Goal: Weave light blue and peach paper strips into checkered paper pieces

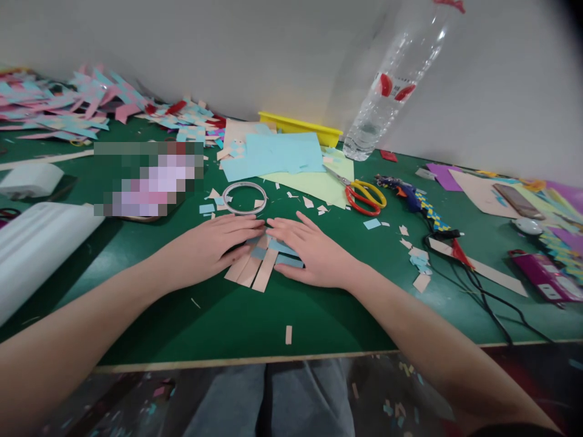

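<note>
Peach and blue paper strips (262,273) lie crossed over each other on the green table (218,334), between and under my hands. My left hand (212,246) rests over the left side of the strips, palm down, fingers stretched toward the right. From the other side my right hand (307,249) lies on the blue strips with its fingers spread. The fingertips of both hands almost meet above the strips and hide their upper part. A roll of clear tape (245,211) lies just beyond my left hand.
Scissors (364,195), blue paper sheets (285,153) and a yellow tray (300,126) lie beyond my hands. A bottle (387,97) leans on the wall. Paper piles (68,103) are at left, cables (483,285) at right; scraps lie around. The table edge (191,364) is near.
</note>
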`<move>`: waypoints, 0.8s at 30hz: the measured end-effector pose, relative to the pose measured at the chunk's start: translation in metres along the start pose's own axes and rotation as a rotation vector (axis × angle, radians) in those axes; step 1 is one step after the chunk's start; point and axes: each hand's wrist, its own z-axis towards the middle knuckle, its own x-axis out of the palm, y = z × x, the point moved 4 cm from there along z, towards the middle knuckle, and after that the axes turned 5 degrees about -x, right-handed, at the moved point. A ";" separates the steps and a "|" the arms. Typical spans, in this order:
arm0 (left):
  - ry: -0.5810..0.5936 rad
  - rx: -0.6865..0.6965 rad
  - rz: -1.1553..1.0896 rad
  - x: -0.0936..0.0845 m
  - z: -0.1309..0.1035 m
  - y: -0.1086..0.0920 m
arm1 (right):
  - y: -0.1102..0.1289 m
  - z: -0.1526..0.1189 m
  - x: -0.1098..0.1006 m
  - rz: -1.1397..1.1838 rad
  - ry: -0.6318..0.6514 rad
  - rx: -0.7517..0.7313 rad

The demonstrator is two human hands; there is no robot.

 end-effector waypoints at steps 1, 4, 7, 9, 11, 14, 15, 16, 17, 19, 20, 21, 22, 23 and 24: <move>0.009 0.002 0.004 0.001 0.000 0.000 | 0.000 0.000 0.000 0.001 0.026 0.002; 0.008 0.002 0.013 0.000 0.000 0.000 | -0.004 -0.001 -0.002 0.014 0.068 0.016; -0.012 -0.006 0.014 -0.002 0.000 -0.001 | -0.010 -0.002 -0.005 0.036 0.074 0.025; -0.027 -0.007 0.019 -0.003 0.000 -0.002 | -0.014 -0.002 -0.008 0.051 0.067 0.028; -0.040 0.002 0.027 -0.003 -0.001 -0.002 | -0.018 -0.003 -0.010 0.062 0.055 0.030; -0.054 0.020 0.036 -0.004 -0.001 -0.003 | -0.022 -0.006 -0.013 0.063 0.036 0.027; -0.056 0.021 0.035 -0.004 -0.001 -0.003 | -0.023 -0.006 -0.014 0.063 0.024 0.022; -0.059 0.015 0.033 -0.004 -0.001 -0.003 | -0.023 -0.007 -0.015 0.066 0.009 0.014; -0.063 0.007 0.030 -0.005 -0.002 -0.004 | -0.023 -0.007 -0.016 0.071 -0.010 0.003; -0.077 0.000 0.026 -0.006 -0.002 -0.005 | -0.019 -0.007 -0.019 0.090 -0.061 -0.024; -0.086 0.008 0.026 -0.007 -0.002 -0.006 | -0.016 -0.006 -0.020 0.098 -0.090 -0.038; -0.099 0.025 0.025 -0.008 -0.002 -0.008 | -0.013 -0.005 -0.021 0.104 -0.119 -0.055; -0.113 0.051 0.021 -0.009 -0.002 -0.010 | -0.009 -0.005 -0.022 0.104 -0.146 -0.067; -0.124 0.080 0.014 -0.010 -0.002 -0.012 | -0.005 -0.004 -0.022 0.097 -0.152 -0.089; -0.130 0.108 0.006 -0.010 -0.002 -0.014 | 0.000 -0.003 -0.022 0.090 -0.150 -0.126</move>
